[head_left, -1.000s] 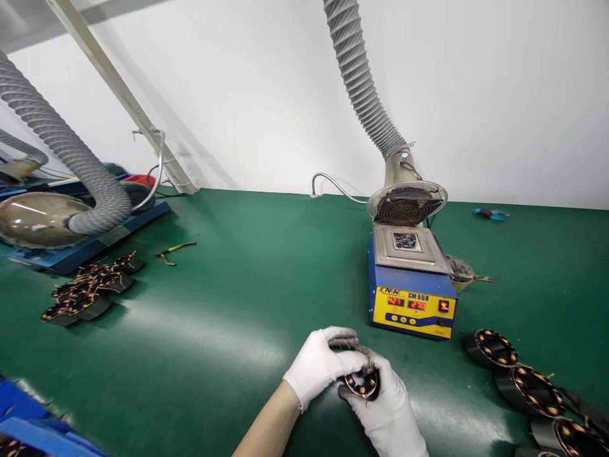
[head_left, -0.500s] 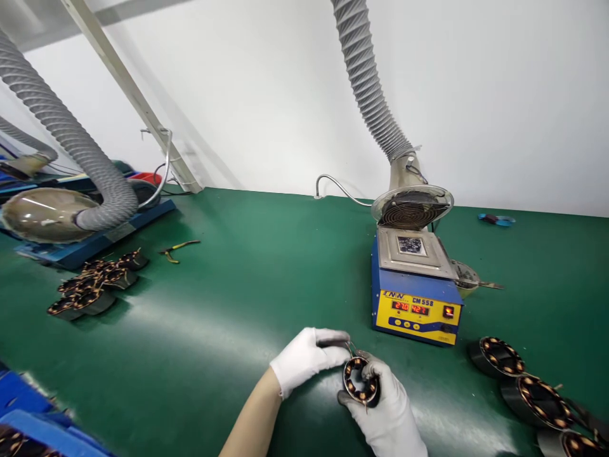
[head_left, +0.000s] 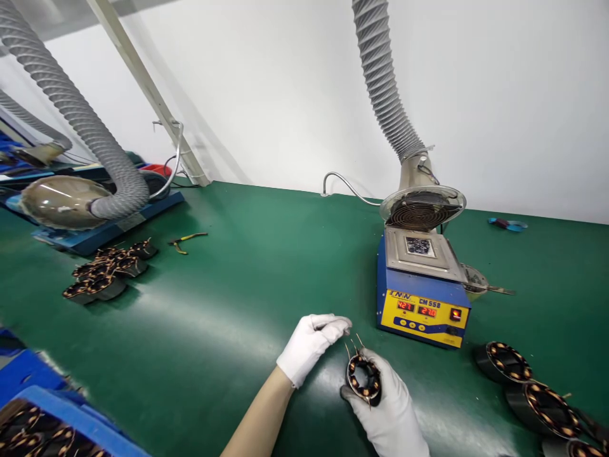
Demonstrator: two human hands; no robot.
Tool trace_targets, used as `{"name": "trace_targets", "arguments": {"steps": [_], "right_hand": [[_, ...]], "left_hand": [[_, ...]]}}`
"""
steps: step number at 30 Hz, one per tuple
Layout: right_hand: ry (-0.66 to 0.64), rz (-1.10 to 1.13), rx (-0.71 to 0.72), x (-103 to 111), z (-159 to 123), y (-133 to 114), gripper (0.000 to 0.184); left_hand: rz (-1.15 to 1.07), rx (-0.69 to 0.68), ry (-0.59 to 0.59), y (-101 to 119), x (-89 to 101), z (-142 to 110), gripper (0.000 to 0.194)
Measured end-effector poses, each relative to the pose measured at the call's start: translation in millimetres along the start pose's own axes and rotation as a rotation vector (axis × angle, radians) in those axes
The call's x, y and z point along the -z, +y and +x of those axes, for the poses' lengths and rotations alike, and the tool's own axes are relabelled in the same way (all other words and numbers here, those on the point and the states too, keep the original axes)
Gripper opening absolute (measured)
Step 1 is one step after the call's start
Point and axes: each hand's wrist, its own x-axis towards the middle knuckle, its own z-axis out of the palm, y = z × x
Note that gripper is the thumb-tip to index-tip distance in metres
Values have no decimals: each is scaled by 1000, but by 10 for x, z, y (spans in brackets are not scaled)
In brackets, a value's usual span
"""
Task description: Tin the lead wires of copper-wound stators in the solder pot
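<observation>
A small ring-shaped motor stator (head_left: 351,379) with copper windings around its inside is gripped in my right hand (head_left: 392,397), thumb below and fingers around its right side. Three thin wire leads (head_left: 356,344) stick up from its top edge, their ends free. My left hand (head_left: 316,343) hovers just up and left of these leads, gloved in white like the right. Its fingers are bunched together, with nothing visible between them and a small gap to the wires.
A blue and yellow solder pot (head_left: 423,304) stands beyond my right hand under an exhaust hood (head_left: 423,206). Larger stators (head_left: 542,409) line the right edge; more stators (head_left: 107,285) cluster at left near cutters (head_left: 185,242). A blue bin (head_left: 80,416) of stators sits lower left.
My left hand's fingers have come off the wire leads, moved slightly up and away, and drawn together. The right hand keeps the stator. The view has shifted a little left.
</observation>
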Motion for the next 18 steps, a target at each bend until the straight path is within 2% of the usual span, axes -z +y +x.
{"name": "trace_targets", "arguments": {"steps": [3, 7, 11, 14, 17, 18], "right_hand": [[-9, 21, -22, -11, -22, 16, 46], [-4, 53, -73, -21, -35, 48, 52], [-17, 85, -200, -62, -56, 15, 57], [-69, 237, -470, -31, -52, -17, 53], [-159, 523, -661, 211, 84, 94, 46], [-187, 626, -674, 353, 178, 168, 46]], "left_hand": [[227, -130, -102, 78, 5, -46, 27], [379, -190, -90, 84, -32, -57, 30], [301, -291, 94, 114, -4, -34, 22], [285, -304, 256, 137, 93, -140, 24], [396, -233, 350, 6, 187, -434, 22], [465, -310, 363, -80, 196, -563, 18]]}}
